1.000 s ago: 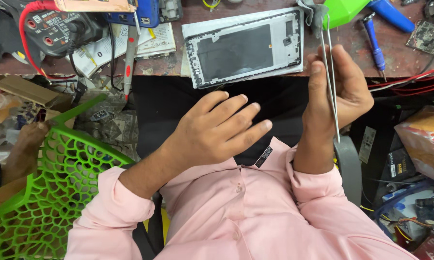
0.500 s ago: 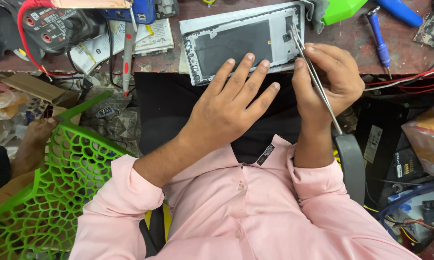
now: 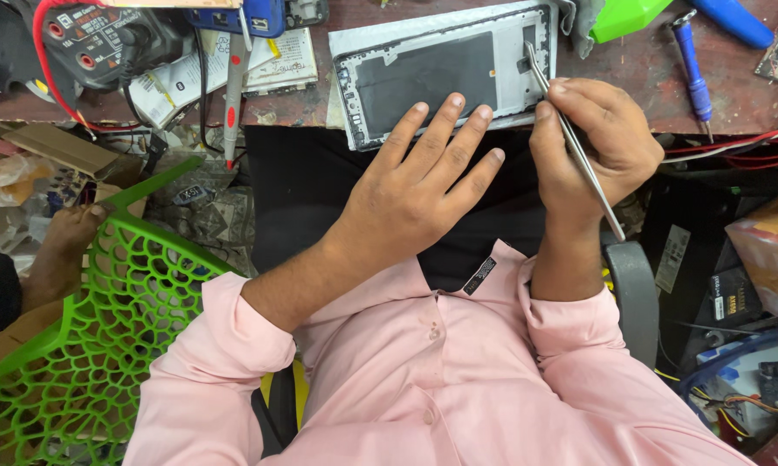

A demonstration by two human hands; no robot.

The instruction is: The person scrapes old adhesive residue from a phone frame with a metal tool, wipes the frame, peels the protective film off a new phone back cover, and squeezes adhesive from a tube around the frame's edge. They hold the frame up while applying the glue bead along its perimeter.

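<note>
- The left hand (image 3: 406,194) lay flat, fingers spread, on the opened grey rectangular phone frame (image 3: 445,73).
- The right hand (image 3: 592,147) pinched thin metal tweezers (image 3: 575,142), tips inside the frame.
- Both rested on a worn brown surface (image 3: 631,78).

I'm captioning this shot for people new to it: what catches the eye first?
Centre top, an opened grey phone frame with a dark inner panel lies on the brown bench, the left hand spread over its lower edge. The right hand points slim metal tweezers into its upper right corner. A green lattice plastic chair fills the lower left.
</note>
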